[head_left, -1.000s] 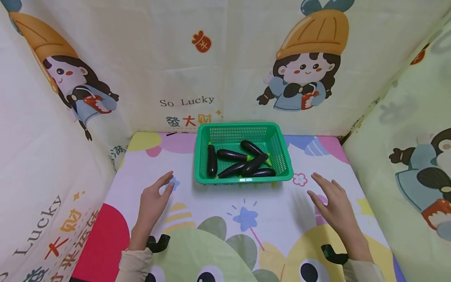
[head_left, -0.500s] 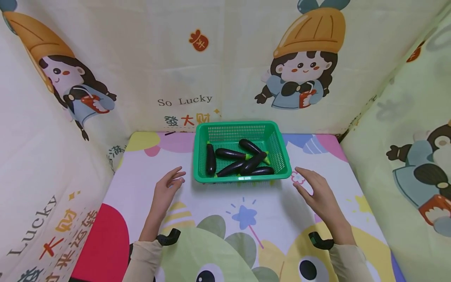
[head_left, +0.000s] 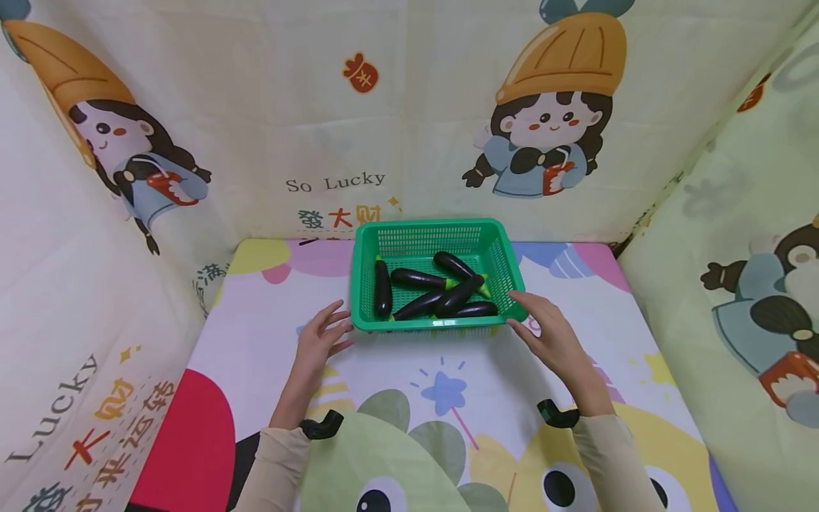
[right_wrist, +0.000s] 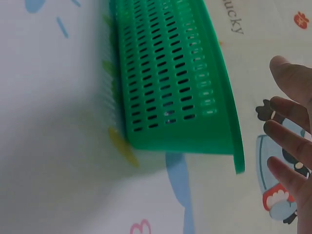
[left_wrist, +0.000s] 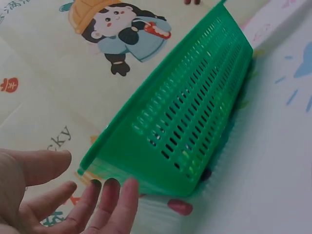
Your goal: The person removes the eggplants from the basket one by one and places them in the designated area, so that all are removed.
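Observation:
A green plastic basket (head_left: 365, 284) with slotted walls stands on the table, holding several dark purple eggplants (head_left: 419, 279) with green stems. My left hand (head_left: 318, 338) is beside the basket's near left corner, fingers spread and holding nothing. In the left wrist view, the fingertips (left_wrist: 129, 190) lie close to the corner of the basket (left_wrist: 161, 161); whether they touch I cannot tell. At the near right corner is my right hand (head_left: 550, 333), its thumb and fingers apart. The right wrist view has a gap between this hand (right_wrist: 295, 122) and the basket rim (right_wrist: 236, 146).
The table (head_left: 256, 341) wears a cloth printed with cartoon figures. Cloth walls (head_left: 409, 142) with printed characters enclose its back, left and right sides; the basket stands near the back wall. A black strap mount (head_left: 323, 424) sits on each wrist.
Both hands have moved inward and nearer to the basket, the left going right and the right going left. The basket and eggplants have stayed in place.

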Motion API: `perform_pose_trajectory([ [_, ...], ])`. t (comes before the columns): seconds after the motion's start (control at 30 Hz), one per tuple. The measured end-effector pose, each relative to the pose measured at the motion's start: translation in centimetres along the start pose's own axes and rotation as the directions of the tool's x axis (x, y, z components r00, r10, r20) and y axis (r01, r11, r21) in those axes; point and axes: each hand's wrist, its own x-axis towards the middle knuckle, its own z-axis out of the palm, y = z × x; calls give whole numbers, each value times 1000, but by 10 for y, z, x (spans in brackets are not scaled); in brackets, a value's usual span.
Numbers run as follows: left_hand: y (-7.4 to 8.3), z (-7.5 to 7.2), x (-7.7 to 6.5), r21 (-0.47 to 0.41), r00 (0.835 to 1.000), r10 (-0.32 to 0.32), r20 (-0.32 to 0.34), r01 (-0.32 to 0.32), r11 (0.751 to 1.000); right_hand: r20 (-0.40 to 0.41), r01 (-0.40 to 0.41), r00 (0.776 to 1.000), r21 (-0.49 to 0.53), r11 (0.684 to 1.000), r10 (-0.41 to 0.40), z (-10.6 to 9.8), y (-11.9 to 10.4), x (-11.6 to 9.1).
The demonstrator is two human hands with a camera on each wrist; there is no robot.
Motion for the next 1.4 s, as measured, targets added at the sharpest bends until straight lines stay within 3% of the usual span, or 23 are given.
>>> perform_pose_trajectory([
  [0.3,0,14,6,-187,999,37,1,-36,982,105,-49,993,27,998,46,17,-4,32],
  [0.6,-1,23,11,-264,997,-26,-70,7,965,200,-39,980,71,997,24,36,-4,53],
  [1.0,-1,26,16,-284,993,-59,-100,29,958,386,-110,919,52,993,81,60,-2,81],
  [1.4,-2,26,15,-290,993,-56,-105,24,957,520,-27,854,34,999,5,67,5,103],
])
